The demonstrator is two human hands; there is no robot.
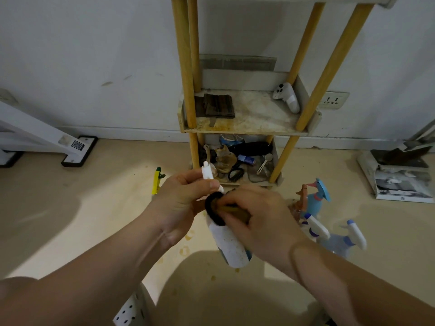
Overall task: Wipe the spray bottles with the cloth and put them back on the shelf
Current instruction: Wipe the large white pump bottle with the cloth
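Observation:
My left hand (181, 198) grips the white nozzle end of a white spray bottle (229, 243), which hangs tilted in front of me, its body speckled with brown dirt. My right hand (256, 215) holds a dark cloth (215, 208) pressed around the bottle's neck. On the floor to the right stand three more spray bottles: a light blue one with an orange trigger (315, 198), a white-headed one (315, 228) and a clear one with a white and blue head (348, 238). The shelf (247, 128), with yellow posts, stands ahead against the wall.
The stained middle shelf tier carries a folded dark cloth (217, 105) and a white controller (288, 96). The bottom tier (237, 161) is full of clutter. A yellow clip (157, 180) lies on the floor at left, a white stand base (77, 151) further left, papers (400, 184) at right.

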